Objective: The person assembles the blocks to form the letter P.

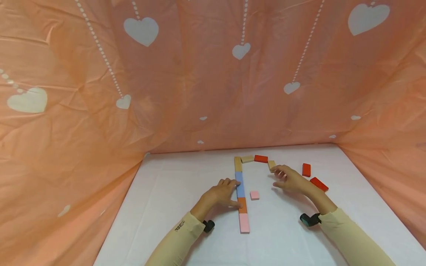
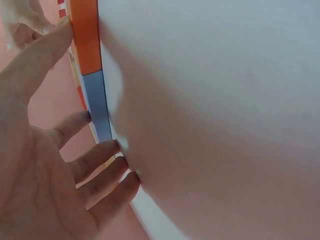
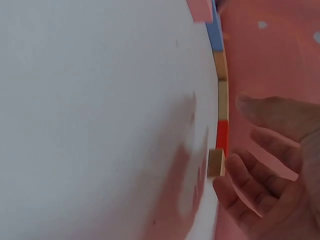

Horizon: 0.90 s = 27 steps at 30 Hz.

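Note:
A straight row of blocks runs away from me in the head view: pink (image 1: 244, 223), orange (image 1: 243, 207), blue (image 1: 240, 192) and tan (image 1: 237, 163). From its far end, a pale wooden block (image 1: 247, 159), a red block (image 1: 261, 159) and another wooden block (image 1: 271, 163) curve right. My left hand (image 1: 222, 193) touches the row from its left side, thumb at the orange block and forefinger at the blue one, fingers spread. Beside the last wooden block (image 3: 216, 162), my right hand (image 1: 290, 179) has loosely bent fingers with nothing gripped; whether the fingertips touch the block cannot be told.
A small pink block (image 1: 254, 195) lies just right of the row. Two loose red blocks, one farther (image 1: 306, 170) and one nearer (image 1: 318, 184), lie around the right forearm. An orange curtain (image 1: 213, 92) with white hearts surrounds the white table (image 1: 149, 207).

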### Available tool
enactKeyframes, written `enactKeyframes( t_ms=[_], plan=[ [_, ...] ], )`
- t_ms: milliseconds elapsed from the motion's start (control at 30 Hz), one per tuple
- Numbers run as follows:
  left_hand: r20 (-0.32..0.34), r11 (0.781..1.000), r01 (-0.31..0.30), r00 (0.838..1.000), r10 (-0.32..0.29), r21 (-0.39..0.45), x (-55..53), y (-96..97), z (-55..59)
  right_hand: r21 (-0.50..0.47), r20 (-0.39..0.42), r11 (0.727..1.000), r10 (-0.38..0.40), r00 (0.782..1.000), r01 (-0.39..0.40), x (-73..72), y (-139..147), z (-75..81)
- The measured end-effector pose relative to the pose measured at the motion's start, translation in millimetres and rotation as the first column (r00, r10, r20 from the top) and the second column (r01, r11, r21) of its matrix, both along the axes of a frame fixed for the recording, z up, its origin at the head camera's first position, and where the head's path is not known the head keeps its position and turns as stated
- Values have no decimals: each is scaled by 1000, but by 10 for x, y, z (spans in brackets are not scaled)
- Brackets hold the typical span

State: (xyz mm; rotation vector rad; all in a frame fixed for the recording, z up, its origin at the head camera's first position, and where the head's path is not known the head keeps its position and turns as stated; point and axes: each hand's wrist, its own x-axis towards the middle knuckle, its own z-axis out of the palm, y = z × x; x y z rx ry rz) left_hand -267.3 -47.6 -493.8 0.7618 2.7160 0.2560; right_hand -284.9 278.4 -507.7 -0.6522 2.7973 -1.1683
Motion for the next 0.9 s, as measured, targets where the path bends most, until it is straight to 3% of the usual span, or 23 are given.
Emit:
enactKeyframes(
  t_ms=[333,533,900],
  plan=[
    [4,1000,-13,1000,13,0,23,7,20,-21,40,984,179,983,-178,164,-238,-100],
    [11,1000,-23,1000,23,2,22,13,22,-3,116,983,183,976,-184,234,-384,-111],
    [11,1000,-31,999,31,3,44,17,42,19,62,978,208,976,-209,292,-580,-142]
  ],
)
